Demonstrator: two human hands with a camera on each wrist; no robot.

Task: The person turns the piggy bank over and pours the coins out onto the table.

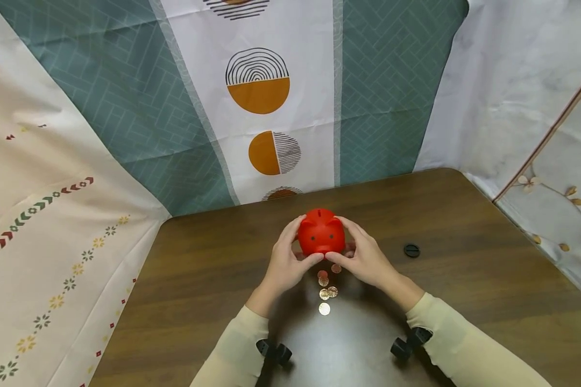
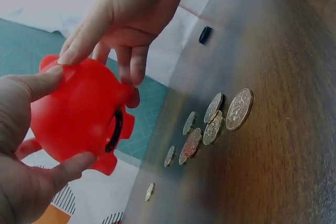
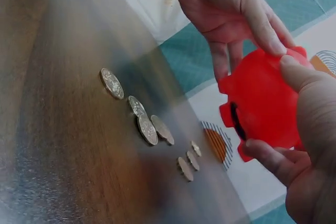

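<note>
Both hands hold a red piggy bank (image 1: 321,232) a little above the table, its face toward me and its coin slot on top. My left hand (image 1: 285,260) grips one side, thumb near the snout. Opposite it, my right hand (image 1: 365,257) grips the other side in the same way. In the left wrist view a round dark opening (image 2: 114,130) shows in the belly between the short feet. Several coins (image 1: 324,308) lie loosely on the table beneath and in front of the bank, two of them overlapping.
A round black stopper (image 1: 411,250) lies on the wooden table (image 1: 198,301) to the right of my right hand. Patterned cloth (image 1: 382,86) hangs behind the table's far edge, with pale cloths at both sides.
</note>
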